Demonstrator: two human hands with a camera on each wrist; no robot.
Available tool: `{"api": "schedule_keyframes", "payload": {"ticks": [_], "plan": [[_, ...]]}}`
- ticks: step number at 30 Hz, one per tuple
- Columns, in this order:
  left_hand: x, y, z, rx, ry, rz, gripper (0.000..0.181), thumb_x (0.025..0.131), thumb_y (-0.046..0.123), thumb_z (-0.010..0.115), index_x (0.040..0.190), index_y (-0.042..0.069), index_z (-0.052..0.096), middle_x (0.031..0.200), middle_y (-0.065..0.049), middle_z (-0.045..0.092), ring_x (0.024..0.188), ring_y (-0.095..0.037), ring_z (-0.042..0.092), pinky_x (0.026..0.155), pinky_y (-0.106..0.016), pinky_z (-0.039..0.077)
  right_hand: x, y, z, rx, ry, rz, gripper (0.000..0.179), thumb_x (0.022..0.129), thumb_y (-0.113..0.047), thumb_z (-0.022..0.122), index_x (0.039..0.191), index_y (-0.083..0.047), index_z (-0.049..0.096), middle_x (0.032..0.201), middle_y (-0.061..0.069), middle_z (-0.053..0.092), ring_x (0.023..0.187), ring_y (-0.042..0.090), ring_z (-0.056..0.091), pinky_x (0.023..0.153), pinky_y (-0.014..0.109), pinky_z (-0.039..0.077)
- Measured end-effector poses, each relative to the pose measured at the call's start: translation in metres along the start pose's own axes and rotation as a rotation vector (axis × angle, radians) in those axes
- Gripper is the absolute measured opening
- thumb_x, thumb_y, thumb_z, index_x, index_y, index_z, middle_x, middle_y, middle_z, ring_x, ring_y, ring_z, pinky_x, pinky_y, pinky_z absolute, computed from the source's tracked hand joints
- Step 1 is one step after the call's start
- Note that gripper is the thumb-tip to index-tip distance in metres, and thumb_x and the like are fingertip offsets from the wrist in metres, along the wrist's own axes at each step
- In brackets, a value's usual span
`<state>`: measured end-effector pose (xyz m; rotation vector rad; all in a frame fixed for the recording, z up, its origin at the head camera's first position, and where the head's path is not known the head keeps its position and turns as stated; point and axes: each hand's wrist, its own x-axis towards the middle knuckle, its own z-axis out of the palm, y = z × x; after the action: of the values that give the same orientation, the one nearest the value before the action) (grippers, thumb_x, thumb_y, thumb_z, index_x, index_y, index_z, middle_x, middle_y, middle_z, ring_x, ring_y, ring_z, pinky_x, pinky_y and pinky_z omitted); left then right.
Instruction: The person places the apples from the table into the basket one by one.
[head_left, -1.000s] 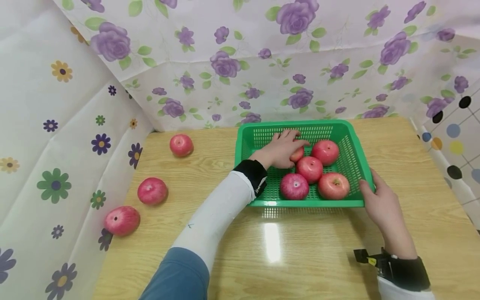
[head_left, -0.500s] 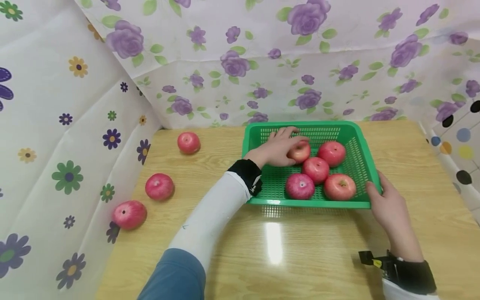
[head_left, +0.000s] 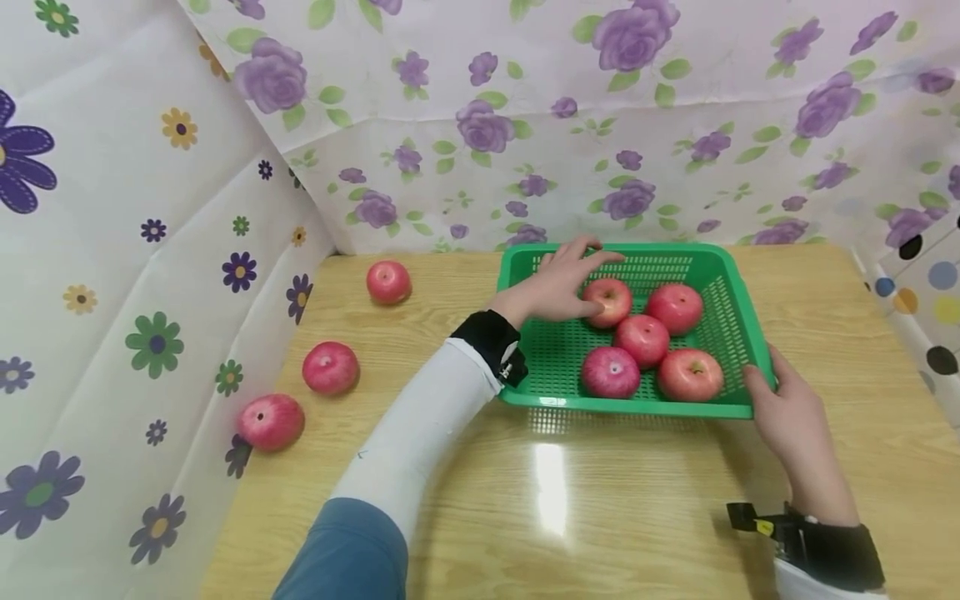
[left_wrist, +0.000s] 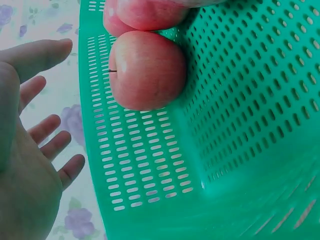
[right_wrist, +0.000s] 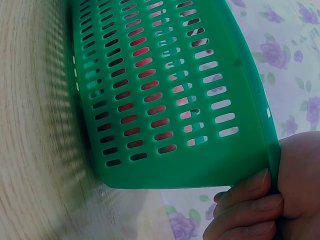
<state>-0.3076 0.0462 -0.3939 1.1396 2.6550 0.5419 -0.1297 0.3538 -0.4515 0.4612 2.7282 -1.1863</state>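
A green plastic basket (head_left: 551, 402) holds several red apples. My left hand (head_left: 551, 287) is over the basket's back left part, its fingers spread and its thumb near a red apple (head_left: 611, 302). In the left wrist view that apple (left_wrist: 147, 70) lies against the slotted wall, apart from the left hand (left_wrist: 30, 130). At the basket's front right corner my right hand (head_left: 791, 417) grips the rim. The right wrist view shows the right hand's fingers (right_wrist: 245, 210) curled around the basket's edge (right_wrist: 267, 150).
On the wooden table (head_left: 480, 517), left of the basket, lie a far apple (head_left: 388, 282), a middle apple (head_left: 331, 368) and a near apple (head_left: 272, 422). A flowered cloth wall (head_left: 450, 167) stands behind, with another cloth wall (head_left: 112, 250) at the left.
The left hand has loosened from the apple at the basket's back left and risen off it, so more of that apple shows. The head view has shifted left. The right hand keeps its grip.
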Motion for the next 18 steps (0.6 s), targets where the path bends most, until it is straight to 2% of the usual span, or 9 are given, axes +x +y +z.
{"api": "schedule_keyframes", "payload": {"ticks": [9, 18], "plan": [[-0.013, -0.001, -0.014, -0.023, 0.026, -0.012, 0.069, 0.093, 0.037, 0.066, 0.152, 0.037, 0.03, 0.152, 0.0, 0.021, 0.139, -0.019, 0.019, 0.112, -0.052, 0.021, -0.001, -0.002, -0.001, -0.009, -0.018, 0.002, 0.068, 0.104, -0.054, 0.024, 0.159, -0.02, 0.002, 0.152, 0.036, 0.022, 0.126, 0.055, 0.031, 0.09, 0.075, 0.034], [-0.025, -0.006, -0.027, -0.012, 0.044, -0.011, 0.068, 0.092, 0.04, 0.068, 0.151, 0.034, 0.034, 0.15, -0.001, 0.026, 0.136, -0.018, 0.022, 0.112, -0.049, 0.024, 0.0, -0.002, -0.001, 0.0, -0.02, 0.009, 0.068, 0.104, -0.054, 0.024, 0.159, -0.019, 0.001, 0.154, 0.035, 0.019, 0.131, 0.055, 0.026, 0.093, 0.077, 0.031]]}}
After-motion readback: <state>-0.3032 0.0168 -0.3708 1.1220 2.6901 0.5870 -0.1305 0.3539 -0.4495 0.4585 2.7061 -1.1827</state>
